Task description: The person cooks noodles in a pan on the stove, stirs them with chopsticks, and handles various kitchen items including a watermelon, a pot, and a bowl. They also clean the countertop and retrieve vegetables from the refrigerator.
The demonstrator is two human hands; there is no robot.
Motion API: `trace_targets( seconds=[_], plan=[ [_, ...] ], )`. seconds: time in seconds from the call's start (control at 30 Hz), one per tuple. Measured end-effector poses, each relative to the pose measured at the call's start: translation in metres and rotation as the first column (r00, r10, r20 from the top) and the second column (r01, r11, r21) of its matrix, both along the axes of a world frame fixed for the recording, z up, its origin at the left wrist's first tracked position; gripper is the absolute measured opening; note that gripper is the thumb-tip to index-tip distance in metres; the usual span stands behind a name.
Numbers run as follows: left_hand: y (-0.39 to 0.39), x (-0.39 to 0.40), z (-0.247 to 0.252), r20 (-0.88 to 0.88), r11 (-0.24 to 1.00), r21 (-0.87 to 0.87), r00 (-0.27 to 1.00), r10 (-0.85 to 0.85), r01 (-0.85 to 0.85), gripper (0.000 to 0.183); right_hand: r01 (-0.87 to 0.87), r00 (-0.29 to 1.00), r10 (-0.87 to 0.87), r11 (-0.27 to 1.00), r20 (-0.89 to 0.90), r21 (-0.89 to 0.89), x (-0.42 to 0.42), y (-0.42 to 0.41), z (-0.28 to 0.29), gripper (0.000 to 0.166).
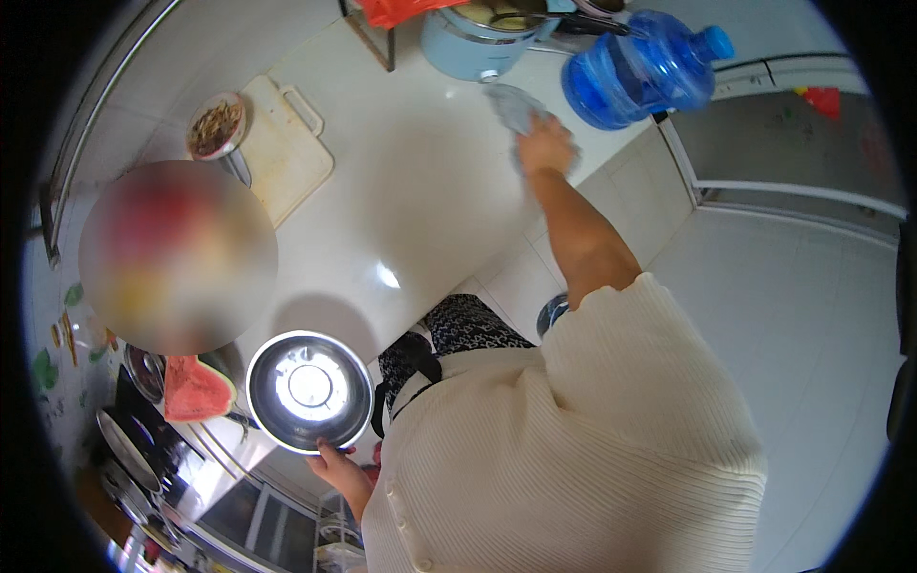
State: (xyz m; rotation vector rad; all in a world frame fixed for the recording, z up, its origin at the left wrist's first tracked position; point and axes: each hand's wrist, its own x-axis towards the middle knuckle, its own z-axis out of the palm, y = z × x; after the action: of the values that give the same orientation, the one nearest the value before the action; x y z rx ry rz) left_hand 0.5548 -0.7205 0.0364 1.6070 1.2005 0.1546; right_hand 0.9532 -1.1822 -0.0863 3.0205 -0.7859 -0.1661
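Note:
At the lower left, my left hand [339, 469] grips the rim of a round stainless steel bowl [265, 390], with the thumb over its edge. The bowl's shiny inside faces the camera. My right hand [549, 145] presses a grey cloth [514, 107] on the white countertop [430, 186], near the counter's right end. Both the hand and the cloth are slightly blurred. Just above the cloth stands a light blue electric pot [466, 50] with a utensil resting across its top. A large blue water bottle [616, 75] lies to the right of the cloth.
A cream cutting board [290, 161] lies at the left, with a bowl of brownish dried pieces [215, 129] by its edge and a blade beside it. A watermelon piece [195, 390] sits left of the steel bowl. A pan [129, 448] stands farther down. A round area is blurred out.

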Motion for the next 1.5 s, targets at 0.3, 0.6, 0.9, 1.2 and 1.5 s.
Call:
trace_targets(
  seconds=[0.3,0.6,0.9,1.2,1.5],
  plan=[
    [-0.021,0.152,-0.019,0.237,0.848,-0.416,0.939,-0.249,0.330,0.023,0.439,0.861,-0.508,0.778,0.039,0.449,-0.241,-0.237,0.024,0.043],
    [-0.122,0.341,-0.078,0.171,0.663,-0.681,0.947,-0.270,0.312,0.024,-0.391,0.917,0.263,0.738,0.298,0.550,-0.109,-0.047,0.099,0.052],
    [-0.187,0.394,-0.120,0.177,0.788,-0.596,0.982,-0.060,0.155,0.026,-0.544,0.787,0.616,0.671,0.029,0.504,-0.012,-0.043,0.077,0.071],
    [-0.226,0.405,-0.128,0.098,0.859,-0.505,0.984,0.147,-0.078,0.037,-0.398,0.705,-0.247,0.638,0.664,0.659,0.164,-0.102,0.033,0.062],
    [-0.316,0.430,-0.029,0.338,0.966,-0.250,0.941,0.026,0.063,0.052,-0.523,0.623,-0.217,0.600,0.752,0.606,0.201,-0.121,0.019,0.047]
  ],
)
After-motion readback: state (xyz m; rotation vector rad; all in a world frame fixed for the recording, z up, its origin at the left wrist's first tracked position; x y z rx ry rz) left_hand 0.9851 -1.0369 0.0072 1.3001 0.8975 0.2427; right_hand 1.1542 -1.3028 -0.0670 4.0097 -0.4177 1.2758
